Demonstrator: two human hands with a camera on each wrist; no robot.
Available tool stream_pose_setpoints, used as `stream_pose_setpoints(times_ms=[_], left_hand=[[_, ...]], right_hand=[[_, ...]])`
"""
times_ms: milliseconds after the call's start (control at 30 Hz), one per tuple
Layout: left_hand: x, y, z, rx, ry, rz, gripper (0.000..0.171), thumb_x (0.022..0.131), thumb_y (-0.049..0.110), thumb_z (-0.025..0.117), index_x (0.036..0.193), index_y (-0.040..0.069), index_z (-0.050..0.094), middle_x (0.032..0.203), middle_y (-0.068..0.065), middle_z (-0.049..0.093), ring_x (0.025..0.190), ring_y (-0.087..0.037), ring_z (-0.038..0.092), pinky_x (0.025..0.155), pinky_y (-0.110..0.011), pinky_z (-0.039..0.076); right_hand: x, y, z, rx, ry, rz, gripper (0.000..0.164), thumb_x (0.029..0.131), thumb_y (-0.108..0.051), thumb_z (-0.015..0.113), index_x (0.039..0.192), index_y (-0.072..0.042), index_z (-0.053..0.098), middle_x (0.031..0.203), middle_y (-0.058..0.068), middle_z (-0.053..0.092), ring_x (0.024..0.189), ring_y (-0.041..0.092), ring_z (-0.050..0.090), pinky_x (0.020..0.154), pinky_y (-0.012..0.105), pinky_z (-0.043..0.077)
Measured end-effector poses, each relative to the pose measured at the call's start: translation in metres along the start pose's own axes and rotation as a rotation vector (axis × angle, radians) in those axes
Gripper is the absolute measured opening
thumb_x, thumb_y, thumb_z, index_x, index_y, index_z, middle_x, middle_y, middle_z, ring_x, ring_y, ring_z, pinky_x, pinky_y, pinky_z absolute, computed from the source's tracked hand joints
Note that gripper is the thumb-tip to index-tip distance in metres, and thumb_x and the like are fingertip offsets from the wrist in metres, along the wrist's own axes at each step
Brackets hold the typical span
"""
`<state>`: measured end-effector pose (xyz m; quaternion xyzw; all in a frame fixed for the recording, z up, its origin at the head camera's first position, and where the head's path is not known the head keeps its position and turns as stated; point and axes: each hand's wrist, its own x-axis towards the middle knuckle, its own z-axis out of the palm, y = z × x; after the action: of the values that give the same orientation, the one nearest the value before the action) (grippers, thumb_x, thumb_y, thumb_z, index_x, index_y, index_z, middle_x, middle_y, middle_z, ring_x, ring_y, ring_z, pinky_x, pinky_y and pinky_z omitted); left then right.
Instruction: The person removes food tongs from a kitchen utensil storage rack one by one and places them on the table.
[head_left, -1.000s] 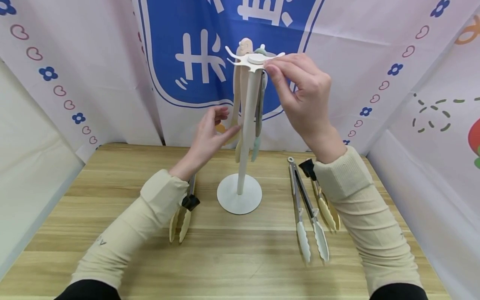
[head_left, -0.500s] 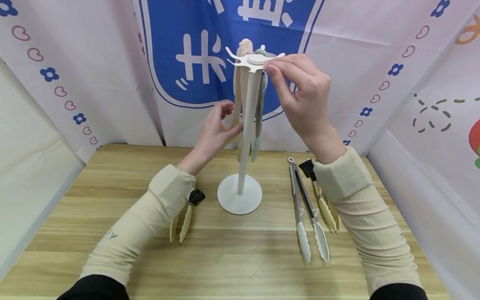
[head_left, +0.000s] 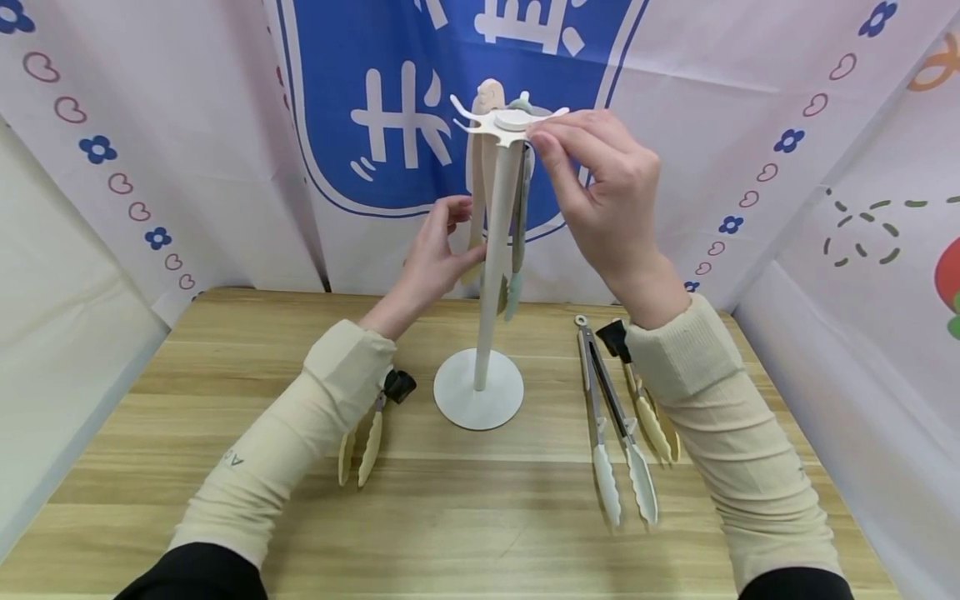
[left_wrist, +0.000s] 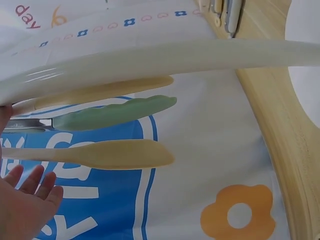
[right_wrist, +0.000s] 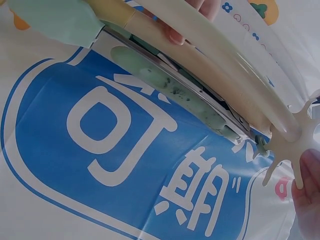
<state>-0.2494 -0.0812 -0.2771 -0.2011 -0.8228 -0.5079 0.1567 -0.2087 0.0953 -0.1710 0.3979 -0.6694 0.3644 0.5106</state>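
Observation:
A white utensil stand [head_left: 492, 292] rises from a round base on the table. My right hand [head_left: 615, 183] pinches one hook of its top between thumb and fingers. Wooden-handled utensils [head_left: 489, 93] and tongs with green tips [left_wrist: 115, 112] hang at the back of the stand. My left hand [head_left: 435, 254] is beside the pole at mid-height, its thumb reaching to the pole and its fingers loosely bent near the hanging handles. In the left wrist view, a spatula with a pale yellow head [left_wrist: 120, 154] hangs just above these fingers; whether they touch it I cannot tell.
White-tipped tongs [head_left: 611, 425] lie right of the base, with yellow-tipped tongs [head_left: 654, 425] partly under the right sleeve. Another yellow-tipped pair [head_left: 371, 446] with a black piece lies left, partly hidden by the left sleeve. A printed cloth [head_left: 375, 258] hangs behind the table [head_left: 450, 517].
My left hand has moved slightly up and right, closer to the pole, and the hanging utensils have shifted a little. My right hand stays at the same hook.

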Motion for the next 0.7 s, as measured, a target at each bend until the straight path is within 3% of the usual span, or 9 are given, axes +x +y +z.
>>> stream_pose_setpoints(times_ms=[133, 333, 500, 700], left_hand=[[0.0014, 0.0004, -0.0004, -0.006, -0.013, 0.001, 0.059, 0.081, 0.008, 0.068, 0.130, 0.002, 0.035, 0.128, -0.012, 0.046, 0.117, -0.021, 0.044, 0.103, -0.029, 0.032], [0.0003, -0.0022, -0.0003, -0.107, -0.041, 0.052, 0.054, 0.082, 0.004, 0.065, 0.128, 0.000, 0.036, 0.121, -0.014, 0.049, 0.111, -0.024, 0.048, 0.101, -0.030, 0.035], [-0.0016, -0.0040, 0.0000, -0.143, -0.018, 0.039, 0.051, 0.083, 0.007, 0.065, 0.126, 0.002, 0.039, 0.117, -0.015, 0.052, 0.107, -0.024, 0.051, 0.095, -0.032, 0.042], [-0.0026, -0.0047, -0.0002, -0.122, 0.019, 0.073, 0.046, 0.082, 0.007, 0.065, 0.123, 0.001, 0.043, 0.111, -0.016, 0.056, 0.101, -0.024, 0.055, 0.090, -0.032, 0.046]], right_hand=[[-0.0002, -0.0001, 0.0007, 0.009, 0.007, -0.006, 0.012, 0.085, -0.005, 0.062, 0.083, 0.003, 0.071, 0.084, 0.010, 0.069, 0.083, 0.022, 0.062, 0.079, 0.027, 0.048], [-0.0003, 0.0000, 0.0012, 0.017, 0.016, -0.008, 0.011, 0.084, -0.005, 0.063, 0.082, 0.003, 0.071, 0.084, 0.011, 0.069, 0.083, 0.023, 0.062, 0.079, 0.027, 0.048], [-0.0002, 0.0001, 0.0012, 0.016, 0.014, -0.009, 0.012, 0.084, -0.004, 0.062, 0.082, 0.003, 0.071, 0.084, 0.011, 0.069, 0.083, 0.023, 0.062, 0.081, 0.027, 0.048], [0.0001, 0.0003, 0.0010, 0.012, 0.010, -0.004, 0.012, 0.085, -0.005, 0.063, 0.083, 0.003, 0.071, 0.084, 0.011, 0.069, 0.084, 0.023, 0.062, 0.082, 0.027, 0.047]])
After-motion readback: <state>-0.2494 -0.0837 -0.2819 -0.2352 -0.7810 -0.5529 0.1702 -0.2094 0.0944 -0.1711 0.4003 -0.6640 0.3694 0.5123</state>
